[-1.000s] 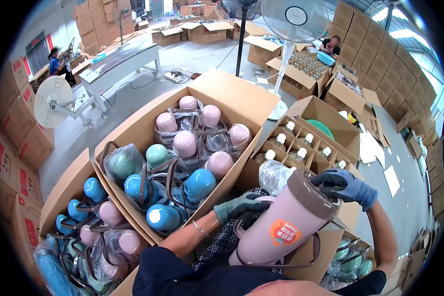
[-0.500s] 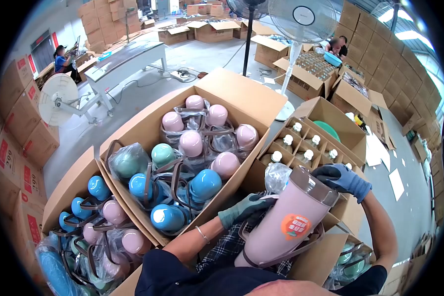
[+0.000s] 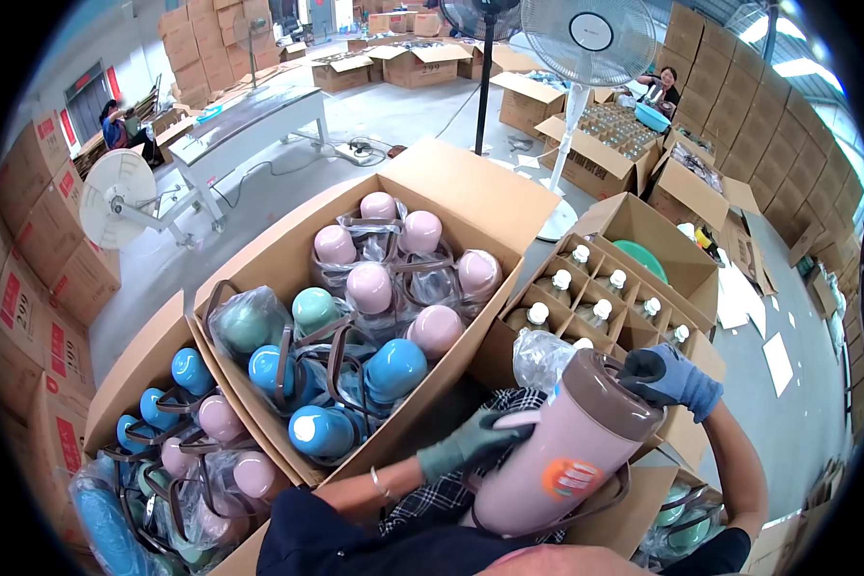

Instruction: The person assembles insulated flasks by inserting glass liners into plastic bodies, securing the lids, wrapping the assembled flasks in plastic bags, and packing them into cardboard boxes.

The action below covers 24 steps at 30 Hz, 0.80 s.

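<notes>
Cartons [image 3: 420, 69] crowd twelve o'clock; I fear the pink jug [image 3: 536, 472] tipping if left fingers [image 3: 494, 437] clasping its handle [image 3: 518, 419] or right fingers [image 3: 645, 376] hooking its top loosen.

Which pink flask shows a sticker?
The brown-topped flask held by the left hand and right hand: only it shows an orange sticker; the other pink flasks sit in cartons.

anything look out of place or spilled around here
Loose white sheets lie scattered on the floor at the right as if dropped, which looks untidy. The pink flask is tilted but held; no spill or clear damage shows.
</notes>
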{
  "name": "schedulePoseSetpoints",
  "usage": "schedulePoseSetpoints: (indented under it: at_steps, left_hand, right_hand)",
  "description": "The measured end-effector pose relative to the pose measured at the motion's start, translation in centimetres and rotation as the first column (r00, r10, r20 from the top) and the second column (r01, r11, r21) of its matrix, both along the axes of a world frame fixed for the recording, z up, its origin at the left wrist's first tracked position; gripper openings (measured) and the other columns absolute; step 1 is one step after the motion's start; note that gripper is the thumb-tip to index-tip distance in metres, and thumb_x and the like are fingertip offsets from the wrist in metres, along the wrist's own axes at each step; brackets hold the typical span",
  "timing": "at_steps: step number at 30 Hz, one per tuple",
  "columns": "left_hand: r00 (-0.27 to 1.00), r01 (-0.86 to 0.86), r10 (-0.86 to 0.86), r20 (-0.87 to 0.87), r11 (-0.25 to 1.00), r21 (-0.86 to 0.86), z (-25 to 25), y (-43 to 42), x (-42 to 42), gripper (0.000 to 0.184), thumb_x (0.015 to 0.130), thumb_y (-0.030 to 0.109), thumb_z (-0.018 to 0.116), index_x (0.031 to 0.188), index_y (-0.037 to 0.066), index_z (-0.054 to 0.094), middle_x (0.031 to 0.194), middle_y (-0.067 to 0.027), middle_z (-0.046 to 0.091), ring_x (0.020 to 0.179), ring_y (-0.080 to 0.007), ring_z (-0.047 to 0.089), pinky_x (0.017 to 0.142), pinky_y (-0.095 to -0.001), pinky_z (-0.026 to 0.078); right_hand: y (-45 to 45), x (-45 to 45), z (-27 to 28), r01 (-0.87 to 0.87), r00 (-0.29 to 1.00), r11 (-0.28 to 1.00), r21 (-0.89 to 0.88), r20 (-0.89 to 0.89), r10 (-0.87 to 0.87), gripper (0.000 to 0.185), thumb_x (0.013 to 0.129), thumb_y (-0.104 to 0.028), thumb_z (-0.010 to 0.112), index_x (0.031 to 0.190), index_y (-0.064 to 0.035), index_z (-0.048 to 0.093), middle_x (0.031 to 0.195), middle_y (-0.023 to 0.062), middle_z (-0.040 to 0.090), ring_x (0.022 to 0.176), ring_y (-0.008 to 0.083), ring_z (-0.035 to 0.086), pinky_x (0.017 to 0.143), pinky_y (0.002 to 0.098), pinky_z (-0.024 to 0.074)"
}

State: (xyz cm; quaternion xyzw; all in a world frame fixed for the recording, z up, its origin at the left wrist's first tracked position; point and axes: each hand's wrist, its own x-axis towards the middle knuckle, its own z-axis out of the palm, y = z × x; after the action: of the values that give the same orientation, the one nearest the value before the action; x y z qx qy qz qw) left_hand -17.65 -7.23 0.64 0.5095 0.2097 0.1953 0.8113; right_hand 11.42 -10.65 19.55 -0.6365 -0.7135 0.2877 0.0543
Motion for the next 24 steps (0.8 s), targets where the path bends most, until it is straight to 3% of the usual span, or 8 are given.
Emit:
schedulePoseSetpoints:
  at_steps: [4,12,14,16,18,19,22,24]
  left_hand:
    - [0.989,0.015,-0.016,-0.148,1.0,-0.008,6.1,-2.8,-1.0,0.05,0.087,0.027,0.067,0.129,0.004,0.053,0.079,0.0011,0.063,0.06,-0.003,0.055,0.049,-0.0192,0.043]
    - [0.98,0.175,-0.146,0.136,0.956,-0.237,-1.9,3.9,1.4,0.049,0.097,0.046,0.043,0.112,0.002,0.061,0.097,-0.0037,0.064,0.087,-0.0083,0.059,0.075,-0.0256,0.051]
    - [0.991,0.12,-0.107,0.075,0.973,-0.197,-2.1,4.0,2.6,0.048,0.099,0.044,0.039,0.109,0.003,0.061,0.096,-0.0044,0.064,0.09,-0.0092,0.059,0.078,-0.0269,0.05]
    - [0.998,-0.004,-0.005,0.069,0.992,0.128,-1.6,3.6,3.9,0.047,0.1,0.042,0.037,0.106,0.002,0.062,0.091,-0.0049,0.063,0.086,-0.0098,0.058,0.076,-0.0276,0.048]
    - [0.987,0.146,-0.142,0.072,0.988,-0.043,0.3,3.3,3.9,0.043,0.099,0.036,0.042,0.115,0.001,0.061,0.105,-0.0083,0.065,0.097,-0.0116,0.06,0.083,-0.0268,0.049]
    - [0.992,-0.01,-0.034,0.121,0.938,0.346,0.4,3.4,4.5,0.039,0.097,0.028,0.047,0.118,-0.002,0.059,0.104,-0.0097,0.066,0.097,-0.0125,0.061,0.081,-0.0269,0.049]
    - [0.972,-0.233,0.233,-0.029,0.972,-0.009,-1.9,4.1,4.1,0.031,0.095,0.019,0.051,0.116,-0.003,0.06,0.094,-0.0071,0.063,0.083,-0.0095,0.059,0.073,-0.0224,0.048]
    - [0.894,-0.448,0.438,-0.096,0.87,-0.207,-4.5,5.7,4.2,0.028,0.094,0.016,0.054,0.114,-0.002,0.059,0.089,-0.0045,0.061,0.079,-0.0085,0.057,0.07,-0.0213,0.047]
  right_hand:
    - [-0.6,1.1,-0.6,0.096,0.974,0.995,-0.039,-0.2,-0.102,0.026,0.081,-0.028,0.07,0.08,-0.0017,0.065,0.063,0.0079,0.061,0.058,0.013,0.058,0.058,0.0304,0.0473]
    - [0.3,1.5,-2.8,0.276,0.843,0.957,0.091,-0.5,-0.195,0.022,0.089,-0.019,0.057,0.098,-0.001,0.067,0.09,0.0084,0.064,0.08,0.0137,0.06,0.075,0.0245,0.049]
    - [0.1,4.6,-4.8,-0.258,0.966,0.742,0.619,0.189,0.178,0.022,0.09,-0.01,0.049,0.105,-0.0015,0.063,0.096,0.0084,0.062,0.085,0.0157,0.059,0.076,0.0273,0.0484]
    - [-2.0,4.7,-4.4,0.132,0.981,0.898,0.419,-0.183,-0.059,0.024,0.091,-0.012,0.048,0.106,-0.0009,0.062,0.1,0.0096,0.062,0.086,0.0164,0.058,0.076,0.028,0.0478]
    - [-3.7,4.4,-3.9,0.086,0.993,0.85,0.52,-0.111,-0.033,0.025,0.093,-0.013,0.046,0.108,-0.0001,0.061,0.103,0.0093,0.061,0.085,0.0155,0.057,0.076,0.0272,0.0471]
    - [-4.5,5.2,-5.2,0.123,0.981,0.791,0.6,-0.191,-0.008,0.027,0.094,-0.015,0.046,0.108,0.0022,0.06,0.101,0.0094,0.061,0.086,0.0157,0.057,0.077,0.0274,0.0472]
    - [-7.0,7.3,-6.6,0.468,0.698,0.811,0.35,-0.709,-0.097,0.027,0.094,-0.016,0.049,0.109,0.005,0.058,0.096,0.0095,0.059,0.09,0.0177,0.059,0.079,0.0297,0.0483]
    - [-7.1,7.1,-7.5,0.62,0.654,0.733,0.28,-0.701,-0.285,0.027,0.092,-0.015,0.054,0.109,0.0043,0.058,0.093,0.0083,0.059,0.088,0.0172,0.06,0.078,0.0286,0.0493]
